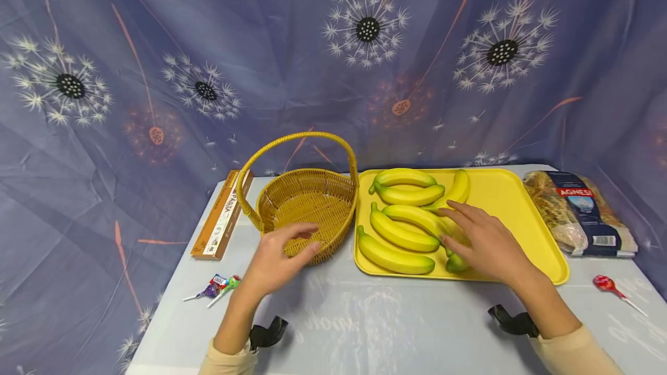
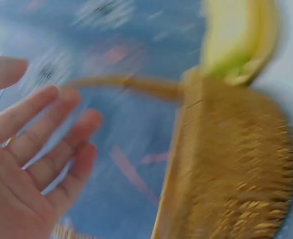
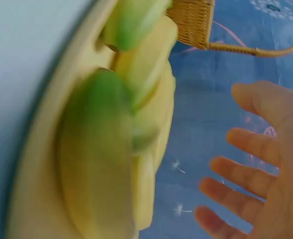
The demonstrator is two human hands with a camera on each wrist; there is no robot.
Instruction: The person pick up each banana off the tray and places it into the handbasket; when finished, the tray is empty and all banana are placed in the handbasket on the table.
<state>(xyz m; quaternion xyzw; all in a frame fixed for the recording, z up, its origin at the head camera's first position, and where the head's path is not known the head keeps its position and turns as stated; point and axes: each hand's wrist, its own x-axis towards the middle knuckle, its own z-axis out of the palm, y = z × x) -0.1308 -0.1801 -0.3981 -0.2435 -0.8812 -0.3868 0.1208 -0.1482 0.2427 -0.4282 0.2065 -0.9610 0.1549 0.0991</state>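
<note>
The right hand (image 1: 484,242) is held over the bananas (image 1: 401,233) with its fingers spread apart, and the left hand (image 1: 281,256) is held near the basket (image 1: 307,178), its fingers also apart and nothing gripped. The bananas are laid in the left part of the tray (image 1: 510,207), beside which the basket is stood. Farther out on the worktop (image 1: 339,328), a box (image 1: 216,216) and lollipops (image 1: 212,290) are seen at left, a pasta bag (image 1: 578,213) and a red sucker (image 1: 604,283) at right.
</note>
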